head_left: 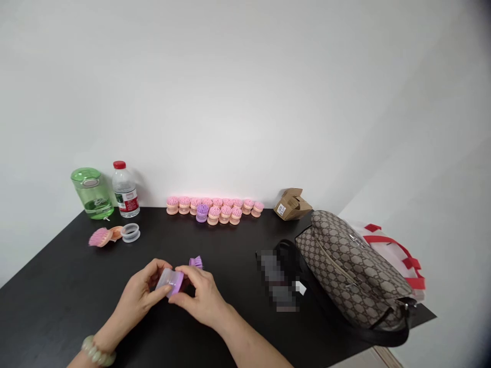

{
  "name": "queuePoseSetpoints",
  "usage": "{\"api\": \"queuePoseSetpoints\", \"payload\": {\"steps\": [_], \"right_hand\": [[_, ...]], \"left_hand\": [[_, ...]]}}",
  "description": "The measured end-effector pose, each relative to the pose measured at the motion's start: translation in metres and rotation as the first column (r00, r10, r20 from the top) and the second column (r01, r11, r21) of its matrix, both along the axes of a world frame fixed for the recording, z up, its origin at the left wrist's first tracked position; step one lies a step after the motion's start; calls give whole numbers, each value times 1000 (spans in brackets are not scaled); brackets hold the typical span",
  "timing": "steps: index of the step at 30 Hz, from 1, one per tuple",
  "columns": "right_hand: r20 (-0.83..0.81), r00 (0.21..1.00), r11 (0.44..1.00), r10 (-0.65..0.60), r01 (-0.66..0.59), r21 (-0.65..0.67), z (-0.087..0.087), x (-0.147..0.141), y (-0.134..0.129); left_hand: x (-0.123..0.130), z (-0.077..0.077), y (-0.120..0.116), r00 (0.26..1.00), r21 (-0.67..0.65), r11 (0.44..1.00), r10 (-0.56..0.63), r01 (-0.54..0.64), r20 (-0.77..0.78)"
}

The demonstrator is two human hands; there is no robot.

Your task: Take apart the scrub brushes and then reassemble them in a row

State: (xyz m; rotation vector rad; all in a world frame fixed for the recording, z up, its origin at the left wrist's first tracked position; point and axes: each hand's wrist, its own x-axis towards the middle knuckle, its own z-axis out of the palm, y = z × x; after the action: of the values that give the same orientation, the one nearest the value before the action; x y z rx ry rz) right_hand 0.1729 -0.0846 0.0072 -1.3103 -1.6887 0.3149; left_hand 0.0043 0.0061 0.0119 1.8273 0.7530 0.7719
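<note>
**Left hand** (pixel 140 291): your fingers curl together around the translucent lilac plastic cup (pixel 171 282), with the thumb on top; a pale bead bracelet (pixel 96 350) sits on your wrist.

**Right hand** (pixel 202 296): you pinch the same cup from the other side, between thumb and curled fingers.

**Held item:** the cup is at lower centre of the frame, tilted between your hands.

**Beside your hands:** a purple brush head (pixel 196 262) sits just beyond your right fingers, bristles up; you can't tell whether they touch it.

**Upper left on the black table** (pixel 49 301): a green plastic jar (pixel 92 195), a water bottle (pixel 125 190) with a red cap, a pink brush (pixel 100 237) lying on its side, and a clear ring (pixel 130 232).

**Back edge:** a row of pink brushes (pixel 215 207) on peach bases, with one purple brush (pixel 202 213) among them, stands against the wall.

**Right side:** a crumpled cardboard box (pixel 292 204), a blurred patch (pixel 276 280), a brown patterned handbag (pixel 347 271), and a white bag with red straps (pixel 391 250) lie clear of your hands.

**Writing:** the water bottle's red label and the box's white sticker (pixel 281 209) are too small to read.
</note>
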Motion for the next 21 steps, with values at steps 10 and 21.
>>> {"api": "queuePoseSetpoints", "payload": {"steps": [10,21], "right_hand": [[419,887,744,-195,-145,652,16,-9,-10],[-478,829,957,-290,267,-118,-13,50,20]], "left_hand": [[5,-5,-10,993,-570,819,10,59,117],[-5,-3,10,983,-100,978,180,-184,-46]]}}
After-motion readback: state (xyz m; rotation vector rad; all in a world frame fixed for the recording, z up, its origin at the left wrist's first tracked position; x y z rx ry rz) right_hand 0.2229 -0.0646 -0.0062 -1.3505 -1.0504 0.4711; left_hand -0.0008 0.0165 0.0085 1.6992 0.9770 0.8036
